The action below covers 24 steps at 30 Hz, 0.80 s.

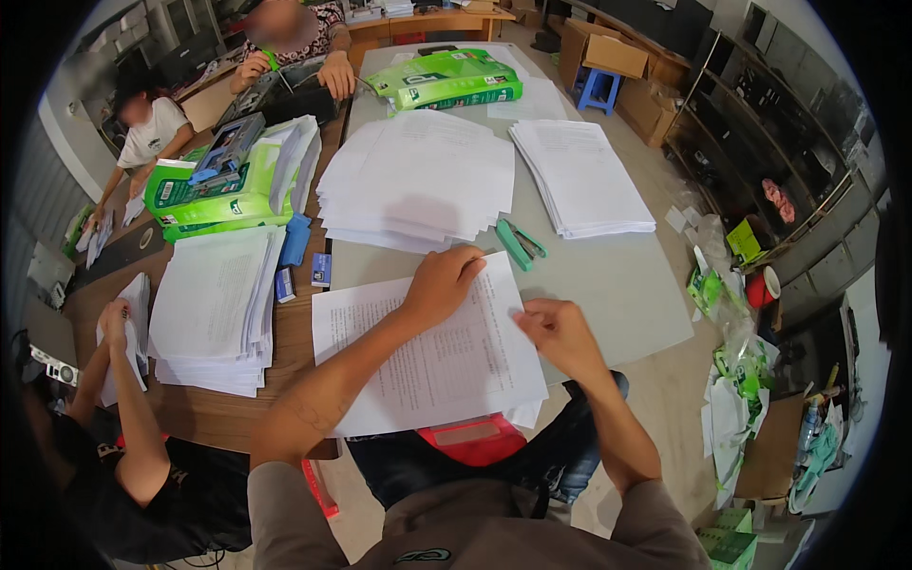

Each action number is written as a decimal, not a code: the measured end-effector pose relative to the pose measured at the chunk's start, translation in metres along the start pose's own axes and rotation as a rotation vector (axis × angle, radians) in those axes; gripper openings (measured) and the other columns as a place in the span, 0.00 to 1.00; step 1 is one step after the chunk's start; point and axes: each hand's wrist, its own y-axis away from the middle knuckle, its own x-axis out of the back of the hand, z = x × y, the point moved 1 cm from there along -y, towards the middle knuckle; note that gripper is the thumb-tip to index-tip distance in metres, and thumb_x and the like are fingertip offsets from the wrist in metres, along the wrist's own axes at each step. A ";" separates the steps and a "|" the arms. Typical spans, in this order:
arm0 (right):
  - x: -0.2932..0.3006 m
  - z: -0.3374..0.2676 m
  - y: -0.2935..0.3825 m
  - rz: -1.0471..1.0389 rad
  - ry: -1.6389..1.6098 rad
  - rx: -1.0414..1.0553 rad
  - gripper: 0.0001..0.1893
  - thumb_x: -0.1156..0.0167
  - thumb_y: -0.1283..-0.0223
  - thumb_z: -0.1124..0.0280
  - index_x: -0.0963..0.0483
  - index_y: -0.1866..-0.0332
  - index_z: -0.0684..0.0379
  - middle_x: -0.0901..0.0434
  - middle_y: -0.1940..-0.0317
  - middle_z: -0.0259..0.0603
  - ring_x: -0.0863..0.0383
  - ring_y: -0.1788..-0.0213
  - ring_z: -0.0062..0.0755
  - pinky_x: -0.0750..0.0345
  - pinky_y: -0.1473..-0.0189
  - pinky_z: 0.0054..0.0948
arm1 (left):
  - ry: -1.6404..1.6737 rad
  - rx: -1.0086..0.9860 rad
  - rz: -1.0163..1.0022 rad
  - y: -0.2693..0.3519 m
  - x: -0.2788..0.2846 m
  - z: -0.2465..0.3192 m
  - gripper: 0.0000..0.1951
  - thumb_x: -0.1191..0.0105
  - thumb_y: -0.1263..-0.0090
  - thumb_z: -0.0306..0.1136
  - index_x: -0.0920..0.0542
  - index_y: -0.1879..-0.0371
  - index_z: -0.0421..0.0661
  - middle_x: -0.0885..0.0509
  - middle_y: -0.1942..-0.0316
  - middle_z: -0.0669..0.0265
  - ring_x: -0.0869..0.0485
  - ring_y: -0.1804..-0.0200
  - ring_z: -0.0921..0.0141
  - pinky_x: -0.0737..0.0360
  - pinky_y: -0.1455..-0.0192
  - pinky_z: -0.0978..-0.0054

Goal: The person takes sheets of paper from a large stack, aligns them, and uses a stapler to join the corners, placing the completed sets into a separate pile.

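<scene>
Printed sheets [434,363] lie at a slant before me over the near edge of the grey table, reaching above my lap. My left hand [449,281] crosses over them and grips their upper edge near the far corner. At their right edge is my right hand [563,335], fingers curled and pinching the paper's side. A green stapler [521,244] rests on the table just beyond, between both hands. Past it lie a wide, fanned pile of printed paper [420,178] and a neater paper stack [584,178] to the right.
Left, on the brown table, are a paper stack [214,299], small blue boxes [321,270], a blue stapler [294,241] and green paper packs [221,192]. Another green pack [449,78] lies at the back. Co-workers' hands [114,320] handle paper at left. A red stool [474,442] is beneath me.
</scene>
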 end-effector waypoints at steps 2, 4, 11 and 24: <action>0.003 -0.014 -0.005 0.076 -0.027 0.015 0.09 0.38 0.33 0.74 0.21 0.66 0.71 0.26 0.87 0.35 0.28 0.84 0.26 0.32 0.76 0.32 | 0.008 -0.012 0.016 0.002 -0.001 -0.006 0.10 0.50 0.22 0.34 0.17 0.59 0.43 0.14 0.66 0.58 0.16 0.63 0.55 0.23 0.55 0.59; 0.014 -0.033 -0.030 0.304 0.513 0.193 0.09 0.37 0.34 0.72 0.21 0.63 0.71 0.20 0.79 0.44 0.20 0.76 0.44 0.23 0.67 0.38 | -0.053 -0.110 0.025 0.001 -0.003 -0.015 0.10 0.48 0.23 0.35 0.18 0.53 0.44 0.12 0.64 0.57 0.15 0.64 0.57 0.22 0.57 0.64; 0.020 -0.029 -0.109 0.058 0.867 0.263 0.19 0.34 0.41 0.65 0.21 0.48 0.63 0.18 0.53 0.49 0.18 0.52 0.50 0.22 0.49 0.41 | 0.079 0.056 -0.076 -0.002 0.006 -0.001 0.10 0.48 0.23 0.34 0.21 0.46 0.50 0.12 0.67 0.58 0.15 0.68 0.60 0.22 0.60 0.65; 0.026 -0.018 -0.127 -0.037 -0.343 -0.191 0.36 0.36 0.34 0.62 0.39 0.29 0.74 0.20 0.54 0.49 0.14 0.60 0.30 0.13 0.56 0.27 | 0.093 0.037 -0.052 -0.002 0.005 -0.007 0.09 0.49 0.22 0.34 0.18 0.52 0.46 0.13 0.70 0.57 0.16 0.70 0.63 0.23 0.64 0.68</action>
